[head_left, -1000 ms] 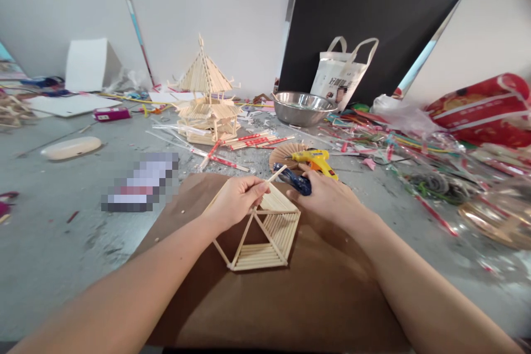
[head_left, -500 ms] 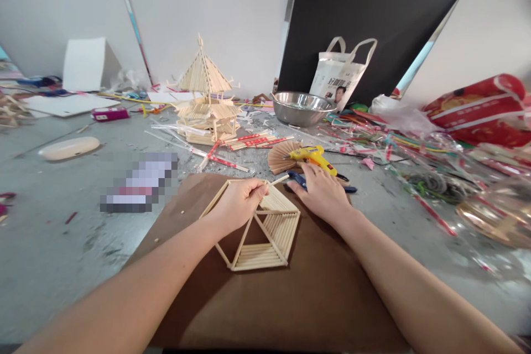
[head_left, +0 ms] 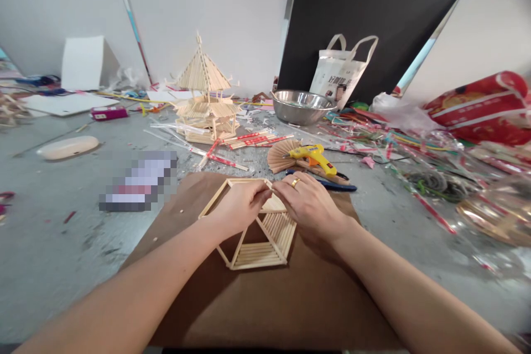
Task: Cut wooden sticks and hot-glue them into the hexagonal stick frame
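Your left grip (head_left: 236,206) pinches a mostly hidden stick (head_left: 271,189) over the hexagonal wooden frame (head_left: 258,255); your right grip (head_left: 314,199) meets it, hold unclear. Beyond the right grip lies a yellow glue gun (head_left: 314,157).

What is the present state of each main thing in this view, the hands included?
Left hand: fingers pinched, contents hidden
Right hand: fingers curled, grip unclear
Hexagonal stick frame: partly filled with sticks
Brown sheet: spread out
Dark blue hand tool: lying, partly covered
Yellow glue gun: lying on its side, heat unknown
Stick pagoda model: upright, roofed
Metal bowl: upright
White tote bag: upright, handles raised
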Motion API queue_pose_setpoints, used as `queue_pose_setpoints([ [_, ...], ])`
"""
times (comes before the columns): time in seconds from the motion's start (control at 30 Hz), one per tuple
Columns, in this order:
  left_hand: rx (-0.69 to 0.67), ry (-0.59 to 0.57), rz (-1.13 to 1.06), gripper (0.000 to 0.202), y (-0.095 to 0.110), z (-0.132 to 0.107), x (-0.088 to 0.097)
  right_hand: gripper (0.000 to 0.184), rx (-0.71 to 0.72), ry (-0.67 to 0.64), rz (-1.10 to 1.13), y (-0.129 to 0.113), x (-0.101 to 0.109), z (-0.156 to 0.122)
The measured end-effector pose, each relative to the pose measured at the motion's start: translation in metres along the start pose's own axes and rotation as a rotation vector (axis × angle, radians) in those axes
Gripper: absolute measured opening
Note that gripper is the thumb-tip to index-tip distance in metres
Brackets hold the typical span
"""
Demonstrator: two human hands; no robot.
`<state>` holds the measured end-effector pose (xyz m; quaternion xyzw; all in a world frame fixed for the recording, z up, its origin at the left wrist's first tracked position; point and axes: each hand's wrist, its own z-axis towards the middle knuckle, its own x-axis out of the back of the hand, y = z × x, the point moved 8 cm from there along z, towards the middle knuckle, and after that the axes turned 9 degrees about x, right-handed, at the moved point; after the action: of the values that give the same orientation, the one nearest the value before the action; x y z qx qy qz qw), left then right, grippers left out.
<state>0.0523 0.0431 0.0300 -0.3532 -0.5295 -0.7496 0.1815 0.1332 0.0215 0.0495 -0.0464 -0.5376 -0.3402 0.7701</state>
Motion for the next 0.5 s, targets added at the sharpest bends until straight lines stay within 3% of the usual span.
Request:
queue_pose_setpoints([
  [0.33,0.027,0.098,0.156,0.026,-0.0002,-0.0018,0.0007,0.021,-0.125,-0.071,0.035,0.0013,-0.0089,0.0012],
  [0.4,0.010,0.060,0.120,0.025,0.0002,-0.0004,0.0004,0.023,-0.146,-0.087,0.138,0.0037,-0.0087,0.0013],
  [0.5,-0.071,-0.126,-0.012,0.024,0.0053,-0.0001,-0.0054,0.025,-0.117,-0.131,0.418,0.0035,-0.0074,0.0013],
])
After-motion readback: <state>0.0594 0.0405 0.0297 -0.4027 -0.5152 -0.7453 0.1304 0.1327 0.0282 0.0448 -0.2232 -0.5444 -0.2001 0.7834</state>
